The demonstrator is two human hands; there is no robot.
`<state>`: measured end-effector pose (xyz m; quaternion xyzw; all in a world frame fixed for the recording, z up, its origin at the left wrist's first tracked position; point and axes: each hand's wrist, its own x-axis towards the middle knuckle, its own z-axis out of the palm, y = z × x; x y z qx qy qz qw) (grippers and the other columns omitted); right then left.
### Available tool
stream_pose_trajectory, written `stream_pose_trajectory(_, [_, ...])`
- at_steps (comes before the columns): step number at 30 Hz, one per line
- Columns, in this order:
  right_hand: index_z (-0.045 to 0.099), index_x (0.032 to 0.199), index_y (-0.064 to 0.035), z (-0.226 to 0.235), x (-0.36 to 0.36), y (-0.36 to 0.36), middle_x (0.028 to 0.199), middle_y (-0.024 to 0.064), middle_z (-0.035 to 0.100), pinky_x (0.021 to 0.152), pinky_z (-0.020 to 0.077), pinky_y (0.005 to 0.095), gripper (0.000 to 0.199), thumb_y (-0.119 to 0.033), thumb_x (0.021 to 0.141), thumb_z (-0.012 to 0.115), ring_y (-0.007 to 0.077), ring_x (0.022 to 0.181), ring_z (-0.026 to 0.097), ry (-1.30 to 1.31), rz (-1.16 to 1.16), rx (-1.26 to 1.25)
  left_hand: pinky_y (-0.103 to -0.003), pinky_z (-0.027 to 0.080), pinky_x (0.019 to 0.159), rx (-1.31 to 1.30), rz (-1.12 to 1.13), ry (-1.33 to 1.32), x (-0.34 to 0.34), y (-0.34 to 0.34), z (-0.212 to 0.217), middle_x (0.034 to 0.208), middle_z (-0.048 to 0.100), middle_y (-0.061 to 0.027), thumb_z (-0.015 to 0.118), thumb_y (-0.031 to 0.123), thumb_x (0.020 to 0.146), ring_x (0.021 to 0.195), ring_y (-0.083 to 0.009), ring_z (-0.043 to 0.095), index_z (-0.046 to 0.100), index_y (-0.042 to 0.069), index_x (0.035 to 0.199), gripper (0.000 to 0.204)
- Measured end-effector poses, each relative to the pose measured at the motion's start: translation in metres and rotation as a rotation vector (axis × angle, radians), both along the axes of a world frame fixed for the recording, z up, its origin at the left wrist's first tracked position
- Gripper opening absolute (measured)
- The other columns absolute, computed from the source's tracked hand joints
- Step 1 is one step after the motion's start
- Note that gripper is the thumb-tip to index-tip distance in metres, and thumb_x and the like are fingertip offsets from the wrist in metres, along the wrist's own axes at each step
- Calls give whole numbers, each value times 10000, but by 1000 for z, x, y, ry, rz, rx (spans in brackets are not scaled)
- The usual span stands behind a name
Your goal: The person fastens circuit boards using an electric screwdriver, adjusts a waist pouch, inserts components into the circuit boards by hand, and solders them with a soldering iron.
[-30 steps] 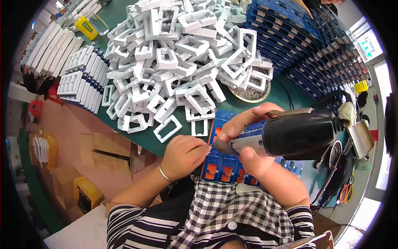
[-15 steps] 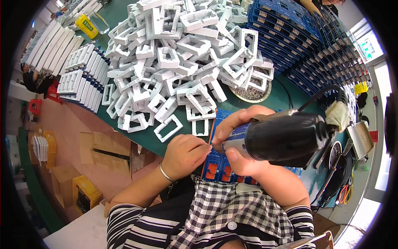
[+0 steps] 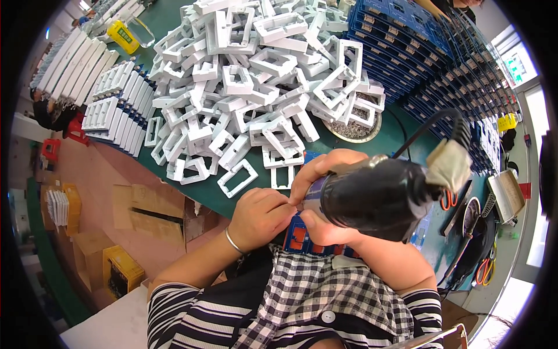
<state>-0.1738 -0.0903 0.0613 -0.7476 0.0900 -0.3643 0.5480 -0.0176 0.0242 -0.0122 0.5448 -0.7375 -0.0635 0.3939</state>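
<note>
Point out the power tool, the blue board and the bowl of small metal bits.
Power tool [image 3: 369,198]: head view, on its black body.
Blue board [image 3: 308,242]: head view, on its near left part.
Bowl [image 3: 354,140]: head view, on its near rim.

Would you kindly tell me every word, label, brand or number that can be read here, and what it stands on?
Nothing reads clearly enough to quote.
Yellow label, upper left: dark print, too small to read.
Blue board, lower middle: pale marks, too small to read.
Stacked blue boards, upper right: pale marks, too small to read.
</note>
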Motion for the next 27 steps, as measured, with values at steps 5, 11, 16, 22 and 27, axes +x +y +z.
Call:
stream_pose_trajectory(5, [426, 1204, -83, -7, 9, 12, 839, 135, 633, 688, 537, 340, 571, -147, 732, 741, 221, 758, 636, -188, 98, 63, -366, 477, 625, 4, -26, -68, 7, 13, 6, 820, 628, -29, 700, 181, 751, 774, -226, 618, 666, 105, 846, 126])
stream_pose_trajectory(11, [360, 1226, -77, 4, -4, 17, 789, 102, 556, 602, 520, 342, 673, -379, 771, 754, 222, 637, 593, -448, -232, 361, -342, 483, 643, -38, 4, 52, -4, 9, 0, 829, 623, -40, 680, 139, 793, 772, -243, 608, 629, 79, 814, 81])
stream_pose_trajectory(16, [343, 1224, -60, 45, -29, 23, 804, 129, 581, 629, 551, 341, 727, -364, 746, 798, 229, 665, 626, -390, -229, 423, -328, 466, 631, 246, -67, 504, -1, 3, 32, 755, 608, -69, 569, 134, 847, 692, -206, 592, 570, 34, 804, 109])
stream_pose_trajectory(22, [339, 1225, -66, 39, -38, 40, 826, 126, 587, 615, 559, 331, 728, -384, 745, 785, 237, 695, 648, -300, -304, 421, -262, 454, 603, 555, -313, 878, -28, -17, 55, 727, 624, -40, 516, 131, 903, 676, -92, 575, 570, 9, 798, 170])
stream_pose_trajectory(27, [329, 1243, -63, 34, -58, 38, 807, 107, 562, 584, 545, 297, 725, -389, 758, 757, 203, 645, 617, -294, -396, 346, -264, 472, 626, 549, -528, 858, -36, -24, 40, 726, 615, -32, 570, 106, 878, 696, -108, 596, 631, -7, 824, 139])
